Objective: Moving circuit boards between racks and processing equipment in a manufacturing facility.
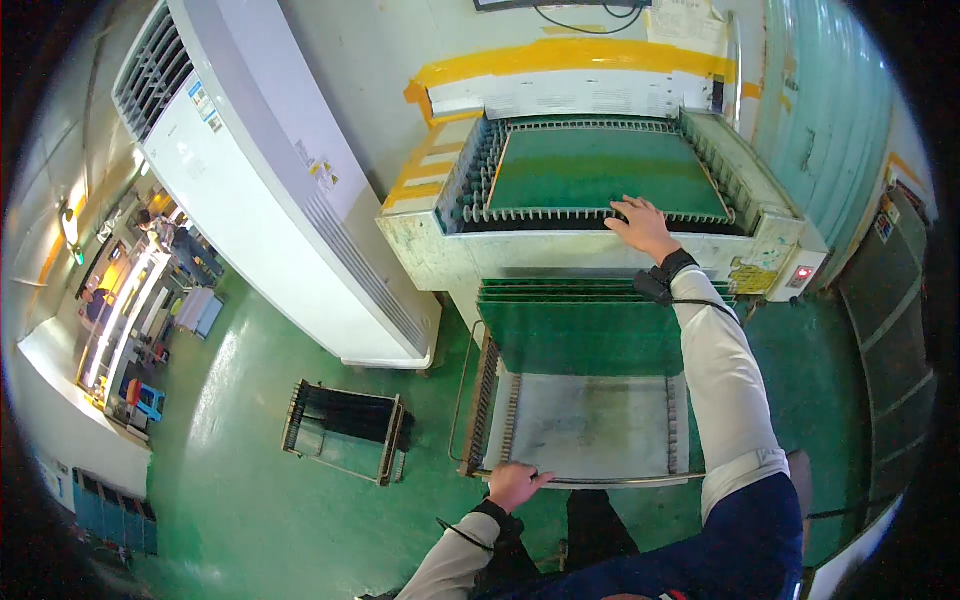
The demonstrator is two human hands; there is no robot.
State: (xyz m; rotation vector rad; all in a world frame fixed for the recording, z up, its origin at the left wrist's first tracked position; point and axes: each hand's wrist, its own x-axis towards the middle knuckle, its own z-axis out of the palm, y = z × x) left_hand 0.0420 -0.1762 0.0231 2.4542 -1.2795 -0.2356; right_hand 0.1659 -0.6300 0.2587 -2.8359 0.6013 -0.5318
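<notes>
My left hand [515, 485] is closed around the front metal bar of a rack [492, 400], at its near left corner. Several green panels [580, 335] stand upright in the far part of that rack. My right hand [643, 228] reaches forward over the front edge of a pale machine [430, 240], its fingers apart. Beneath the fingertips is the near edge of a large green sheet [600, 165], which lies flat between toothed rows of rollers. Whether the fingertips touch the sheet or only hover over it, I cannot tell.
A smaller rack [345, 425] with dark panels stands on the green floor [230, 440] to the left. Behind it rises a tall white air conditioner [270, 200]. The machine's right end carries a lit red switch [803, 274]. People [180, 245] are at a bench far left.
</notes>
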